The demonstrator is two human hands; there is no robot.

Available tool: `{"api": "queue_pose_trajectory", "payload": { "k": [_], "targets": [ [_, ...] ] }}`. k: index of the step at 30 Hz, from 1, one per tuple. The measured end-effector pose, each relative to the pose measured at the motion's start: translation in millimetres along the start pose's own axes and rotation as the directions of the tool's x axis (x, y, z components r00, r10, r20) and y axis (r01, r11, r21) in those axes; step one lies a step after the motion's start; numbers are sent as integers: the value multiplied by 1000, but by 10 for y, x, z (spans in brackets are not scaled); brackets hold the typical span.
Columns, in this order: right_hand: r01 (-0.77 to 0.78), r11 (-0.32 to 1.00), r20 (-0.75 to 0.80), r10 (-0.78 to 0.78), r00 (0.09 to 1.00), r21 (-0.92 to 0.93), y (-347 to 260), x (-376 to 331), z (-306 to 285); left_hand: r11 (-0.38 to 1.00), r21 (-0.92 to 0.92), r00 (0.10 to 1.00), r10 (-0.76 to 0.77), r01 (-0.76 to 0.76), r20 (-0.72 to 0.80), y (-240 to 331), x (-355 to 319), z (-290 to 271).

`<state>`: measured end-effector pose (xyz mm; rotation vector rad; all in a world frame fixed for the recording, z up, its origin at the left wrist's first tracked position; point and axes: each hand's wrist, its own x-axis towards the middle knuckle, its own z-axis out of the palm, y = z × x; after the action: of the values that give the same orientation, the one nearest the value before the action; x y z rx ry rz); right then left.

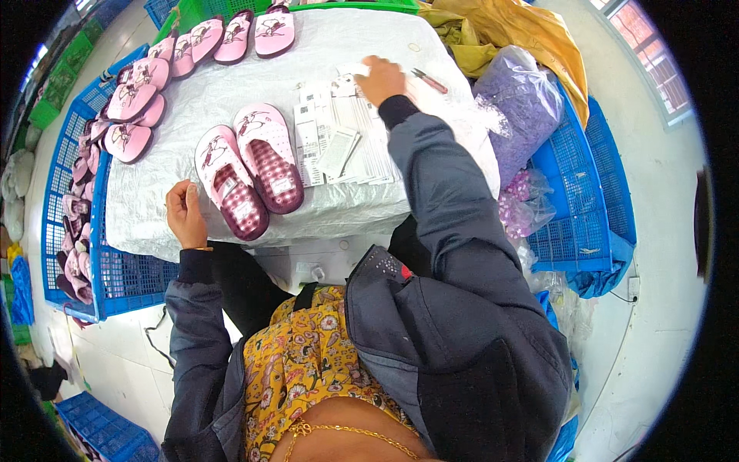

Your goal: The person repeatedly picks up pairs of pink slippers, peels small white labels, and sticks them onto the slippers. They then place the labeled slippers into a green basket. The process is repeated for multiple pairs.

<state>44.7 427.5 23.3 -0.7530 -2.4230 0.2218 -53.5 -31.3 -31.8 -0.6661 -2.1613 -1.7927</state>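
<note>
The work surface (177, 192) is covered with a crinkled white plastic sheet and is flanked by blue crates (73, 231) on a pale floor. A pair of pink slippers (250, 169) with checked insoles lies at the near edge. The left hand (186, 215) rests loosely curled just beside the pair, clamped on nothing. The right hand (381, 79) is stretched to the far side, fingers closed on a small white paper label (356, 71). Strips of white printed labels (339, 138) lie between the slippers and the right arm. More pink slippers (154, 85) are ranged along the far-left edge. A clear bag of purple pieces (523, 108) stands to the right.
</note>
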Motion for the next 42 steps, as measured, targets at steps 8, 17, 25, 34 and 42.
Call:
{"api": "queue_pose_trajectory", "payload": {
  "k": [8,17,25,34,42],
  "targets": [
    [-44,928,412,207,887,-370,647,-77,-583,998,62,1000,15,-14,-18,113,-15,59],
    [85,926,171,-23,985,-367,596,-182,-488,991,133,999,30,-26,-26,97,-7,60],
    [65,949,228,7,974,-307,785,-277,-417,993,112,999,28,-25,-21,89,-10,78],
    [107,946,130,-70,989,-307,417,-393,-556,994,98,999,49,-47,-17,60,-12,59],
    [127,951,44,-119,992,-283,350,-459,-534,993,116,999,39,-37,-17,61,-16,57]
  ]
}}
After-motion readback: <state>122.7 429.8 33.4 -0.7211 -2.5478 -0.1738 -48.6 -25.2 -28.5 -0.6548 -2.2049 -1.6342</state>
